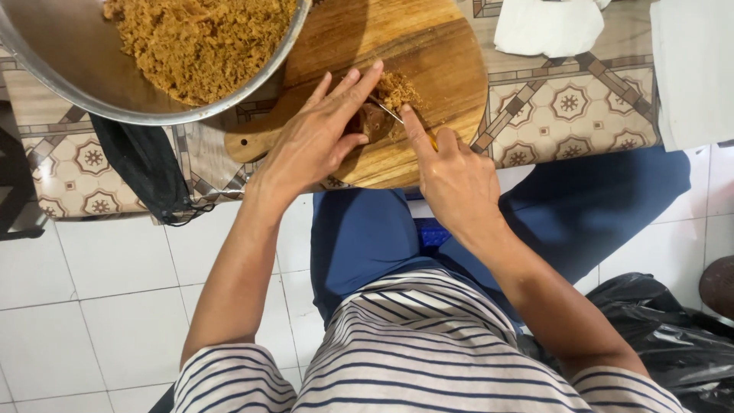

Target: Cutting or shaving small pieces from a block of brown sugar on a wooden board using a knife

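My left hand (317, 138) presses a dark brown block (372, 120) down on a round wooden cutting board (428, 46), fingers stretched flat over it. My right hand (451, 180) grips a knife (391, 115) with a yellow handle, its forefinger laid along the blade, which meets the block. A small heap of brown shavings (397, 90) lies on the board just beyond the blade.
A big metal bowl (69, 76) of brown shreds overlaps the board at the upper left. A black cloth (145, 172) hangs off the patterned low table (569, 107). White cloths (547, 27) lie at the top right; a black plastic bag (673, 336) sits on the tiled floor.
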